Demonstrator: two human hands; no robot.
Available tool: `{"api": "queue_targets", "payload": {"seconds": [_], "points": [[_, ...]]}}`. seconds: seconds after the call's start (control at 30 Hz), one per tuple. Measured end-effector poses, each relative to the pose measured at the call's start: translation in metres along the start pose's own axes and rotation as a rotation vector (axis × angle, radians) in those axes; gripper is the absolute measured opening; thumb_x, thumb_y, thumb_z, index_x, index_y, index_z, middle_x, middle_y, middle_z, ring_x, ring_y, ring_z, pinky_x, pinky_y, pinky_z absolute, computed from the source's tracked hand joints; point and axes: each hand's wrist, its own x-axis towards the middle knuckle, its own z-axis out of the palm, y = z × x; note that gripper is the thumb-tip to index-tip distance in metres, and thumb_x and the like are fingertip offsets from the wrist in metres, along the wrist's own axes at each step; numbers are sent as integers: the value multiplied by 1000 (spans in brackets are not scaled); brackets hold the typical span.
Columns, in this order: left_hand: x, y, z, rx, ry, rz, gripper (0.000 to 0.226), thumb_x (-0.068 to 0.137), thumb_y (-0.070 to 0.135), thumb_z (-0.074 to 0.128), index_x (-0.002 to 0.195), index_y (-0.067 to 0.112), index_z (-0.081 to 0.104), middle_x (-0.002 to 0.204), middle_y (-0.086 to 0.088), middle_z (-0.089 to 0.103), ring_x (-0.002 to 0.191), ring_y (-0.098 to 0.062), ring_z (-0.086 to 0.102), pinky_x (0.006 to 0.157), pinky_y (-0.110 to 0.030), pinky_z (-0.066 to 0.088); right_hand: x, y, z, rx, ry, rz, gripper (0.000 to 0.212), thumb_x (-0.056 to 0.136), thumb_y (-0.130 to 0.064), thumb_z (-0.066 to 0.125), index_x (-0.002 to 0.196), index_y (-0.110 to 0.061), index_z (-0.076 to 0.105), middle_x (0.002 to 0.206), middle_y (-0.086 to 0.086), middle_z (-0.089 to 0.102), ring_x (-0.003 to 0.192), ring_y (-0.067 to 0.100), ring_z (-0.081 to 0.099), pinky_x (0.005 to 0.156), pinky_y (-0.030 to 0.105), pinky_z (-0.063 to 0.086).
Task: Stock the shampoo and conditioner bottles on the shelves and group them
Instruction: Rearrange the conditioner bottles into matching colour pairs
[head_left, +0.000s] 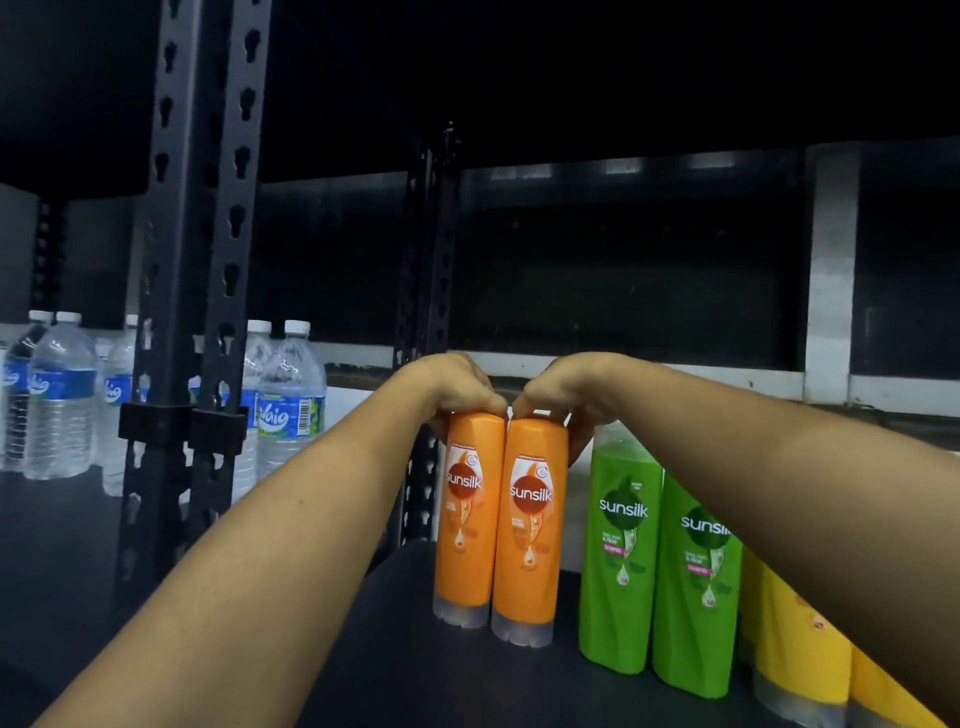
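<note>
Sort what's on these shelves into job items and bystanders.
Job: two orange bottles under the left hand and right hand; green bottles; yellow bottles.
Bystanders: water bottles; shelf upright.

One head-worn wide-angle view looks forward and slightly down, close to the dark flat shelf board, with the black perforated metal upright post rising just left of centre
</note>
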Motion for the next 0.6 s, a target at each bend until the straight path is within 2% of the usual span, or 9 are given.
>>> {"api": "queue_targets", "payload": {"seconds": [0.13,0.27,0.43,0.53,0.6], "points": [[3,1,2,25,39,33,46,81,47,80,118,20,71,104,-6,70,88,-25,72,68,-37,64,-2,-1,-1,0,10,-6,33,97,-23,62,122,-9,45,117,23,59,104,42,69,92,51,59],[2,1,5,21,50,45,47,81,51,79,117,21,71,107,-5,70,91,-24,71,75,-40,63,-2,1,-1,-29,21,-12,37,97,-25,61,125,-8,45,124,24,58,101,42,71,88,47,61],[1,3,6,37,73,68,44,81,52,78,113,22,73,105,-3,71,90,-21,70,75,-38,61,-4,4,-3,-49,46,-13,43,93,-26,63,129,-6,50,116,21,60,97,38,72,91,46,60],[1,3,9,35,91,86,41,83,50,76,114,24,74,103,0,70,88,-18,68,72,-34,58,-5,6,-4,-88,77,-32,38,94,-28,63,124,-7,53,116,17,60,102,36,70,96,46,57],[0,3,11,40,103,102,39,86,48,74,116,24,73,100,3,68,85,-15,66,68,-31,55,-7,7,-4,-86,73,-37,33,97,-31,61,119,-10,51,124,18,58,107,36,68,99,46,56]]}}
